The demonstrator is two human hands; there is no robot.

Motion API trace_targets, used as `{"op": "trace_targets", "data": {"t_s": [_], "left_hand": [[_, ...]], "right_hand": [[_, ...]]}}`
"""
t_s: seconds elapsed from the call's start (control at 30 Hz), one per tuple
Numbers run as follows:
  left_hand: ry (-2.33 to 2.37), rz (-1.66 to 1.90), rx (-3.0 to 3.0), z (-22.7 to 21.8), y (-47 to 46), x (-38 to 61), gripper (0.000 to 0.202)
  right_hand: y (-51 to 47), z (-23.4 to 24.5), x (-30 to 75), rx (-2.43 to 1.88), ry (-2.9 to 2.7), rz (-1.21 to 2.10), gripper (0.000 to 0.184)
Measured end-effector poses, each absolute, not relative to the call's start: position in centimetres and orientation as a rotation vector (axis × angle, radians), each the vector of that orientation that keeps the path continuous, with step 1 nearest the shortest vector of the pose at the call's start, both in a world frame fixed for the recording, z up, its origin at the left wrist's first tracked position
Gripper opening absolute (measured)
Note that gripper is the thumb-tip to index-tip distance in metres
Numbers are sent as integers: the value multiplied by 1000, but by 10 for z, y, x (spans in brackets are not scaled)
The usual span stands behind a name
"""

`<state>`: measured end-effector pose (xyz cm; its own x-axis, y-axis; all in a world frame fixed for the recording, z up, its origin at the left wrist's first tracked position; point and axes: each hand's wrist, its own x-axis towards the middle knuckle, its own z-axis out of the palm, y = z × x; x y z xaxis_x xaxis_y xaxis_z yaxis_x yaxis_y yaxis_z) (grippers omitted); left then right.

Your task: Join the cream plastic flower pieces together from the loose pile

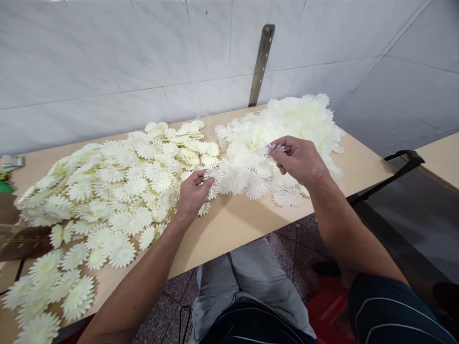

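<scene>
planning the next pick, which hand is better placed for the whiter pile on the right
Probably the right hand: it is closer to the whiter pile, while the left hand is nearer the yellower pile. Both hold flowers.

Holds at least one flower (pixel 214 176) in the left hand (pixel 191 196), at least one in the right hand (pixel 301 158). On one table (pixel 222 229), two heaps: left heap (pixel 103 186), right heap (pixel 297 122), dozens in each, too overlapped to number. Far, one metal strip (pixel 261 67).

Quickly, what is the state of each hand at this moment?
Left hand: closed, pinching a flower.
Right hand: closed, pinching a second flower, partly hidden.
</scene>
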<state>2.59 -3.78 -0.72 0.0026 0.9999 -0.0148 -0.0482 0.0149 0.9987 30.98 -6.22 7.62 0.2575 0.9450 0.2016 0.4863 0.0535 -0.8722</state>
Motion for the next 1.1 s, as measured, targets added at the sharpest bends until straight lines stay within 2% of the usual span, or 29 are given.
{"op": "trace_targets", "data": {"t_s": [0.23,0.4,0.67,0.9,1.1], "left_hand": [[1172,1194,1051,0,-40,27,44],[1163,1185,1063,7,-41,26,43],[1186,1167,1048,15,-42,27,43],[1199,1161,1014,19,-43,29,44],[1200,1152,1015,23,-45,30,45]], "right_hand": [[-51,92,362,-1510,-1205,545,16],[-31,104,375,-1648,-1126,506,8],[-11,125,393,-1815,-1246,349,13],[8,134,402,-1874,-1116,381,12],[5,144,398,-1901,-1153,334,18]]}}
